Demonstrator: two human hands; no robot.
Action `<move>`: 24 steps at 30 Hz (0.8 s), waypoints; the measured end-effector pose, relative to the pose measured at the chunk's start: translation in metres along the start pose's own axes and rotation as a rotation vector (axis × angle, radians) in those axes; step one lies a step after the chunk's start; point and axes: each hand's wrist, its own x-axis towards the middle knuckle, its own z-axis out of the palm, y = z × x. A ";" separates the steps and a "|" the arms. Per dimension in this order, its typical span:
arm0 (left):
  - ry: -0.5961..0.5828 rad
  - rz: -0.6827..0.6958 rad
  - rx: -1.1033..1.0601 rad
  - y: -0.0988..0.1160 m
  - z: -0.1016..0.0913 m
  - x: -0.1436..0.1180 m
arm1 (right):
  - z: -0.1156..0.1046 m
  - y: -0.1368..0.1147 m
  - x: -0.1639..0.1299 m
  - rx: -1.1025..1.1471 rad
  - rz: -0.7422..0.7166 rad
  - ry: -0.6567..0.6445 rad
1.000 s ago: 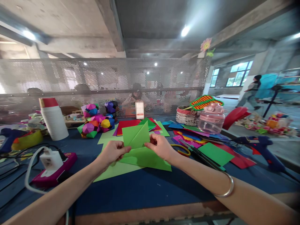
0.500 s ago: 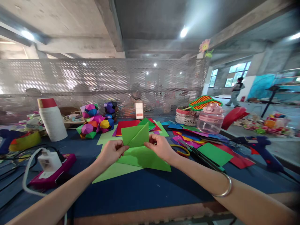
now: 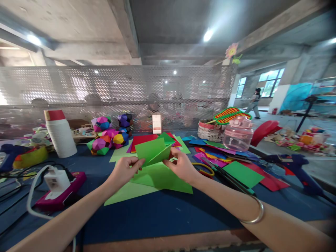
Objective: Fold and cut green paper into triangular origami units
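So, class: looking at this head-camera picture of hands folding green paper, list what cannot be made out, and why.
- Folded green paper: its underside faces away from the head camera; the left hand and right hand cover its lower corners.
- People behind the mesh screen: blurred by the perforations.
- Blue glue gun: smeared at the picture's edge.
- Pink bottle: lettering too small.

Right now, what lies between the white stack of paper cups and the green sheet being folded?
In the head view, between the paper cups and the folded green sheet sit colourful origami balls on the blue table; the left hand is nearer the camera.
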 end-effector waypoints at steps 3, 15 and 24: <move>0.056 0.045 0.016 -0.001 -0.002 0.001 | 0.002 -0.001 -0.001 0.066 0.028 0.006; 0.232 0.256 0.059 -0.001 -0.006 0.004 | 0.000 0.006 -0.001 0.182 0.058 0.020; 0.241 0.349 0.077 -0.001 -0.006 0.004 | 0.001 0.008 0.001 0.182 0.137 0.042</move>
